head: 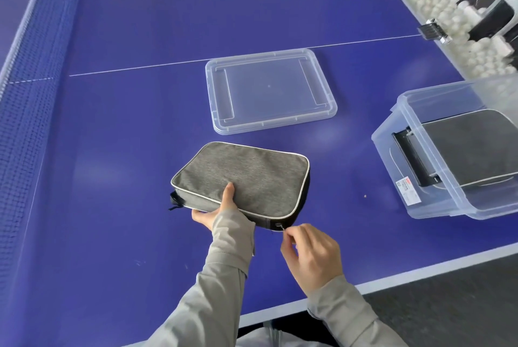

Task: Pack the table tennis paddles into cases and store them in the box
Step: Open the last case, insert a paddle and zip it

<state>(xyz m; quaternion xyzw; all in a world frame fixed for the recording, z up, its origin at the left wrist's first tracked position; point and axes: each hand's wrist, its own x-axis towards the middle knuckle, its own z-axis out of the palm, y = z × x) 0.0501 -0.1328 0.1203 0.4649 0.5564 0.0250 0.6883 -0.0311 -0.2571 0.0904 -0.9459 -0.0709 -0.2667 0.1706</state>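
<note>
A grey fabric paddle case with white piping lies flat on the blue table tennis table. My left hand grips its near edge, thumb on top and fingers underneath. My right hand pinches the zipper pull at the case's near right corner. A clear plastic box stands at the right with another dark case lying inside it. No paddle is visible.
The box's clear lid lies flat beyond the grey case. The net runs along the left. A trough of several white balls lines the far right edge. The table's near edge runs under my right wrist.
</note>
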